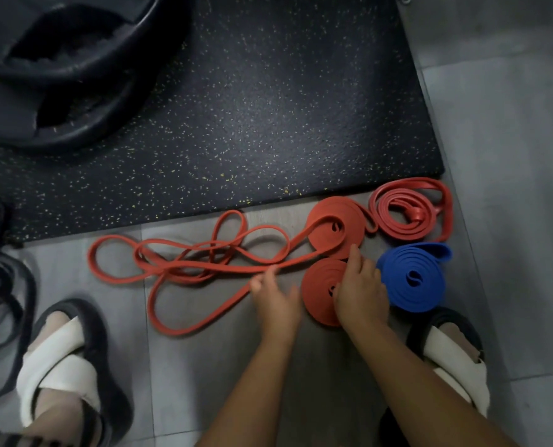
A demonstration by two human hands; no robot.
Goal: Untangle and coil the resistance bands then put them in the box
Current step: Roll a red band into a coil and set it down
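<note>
A long orange band (pixel 184 269) lies tangled in loops on the grey floor tiles. Its right end is wound into a flat orange coil (pixel 320 290). My right hand (pixel 359 291) rests on that coil with its fingers spread over it. My left hand (pixel 275 296) touches the loose strand just left of the coil, fingers nearly straight. Behind sits a second orange coil (pixel 336 229), and a looser red coil (pixel 410 211) lies to its right. A rolled blue band (pixel 412 279) lies right of my right hand. No box is in view.
A black speckled rubber mat (pixel 236 108) covers the floor beyond the bands. Black weight plates (pixel 62 69) lie at its far left. Dark bands (pixel 1 285) trail at the left edge. My sandalled feet (pixel 55 359) (pixel 452 353) flank my arms.
</note>
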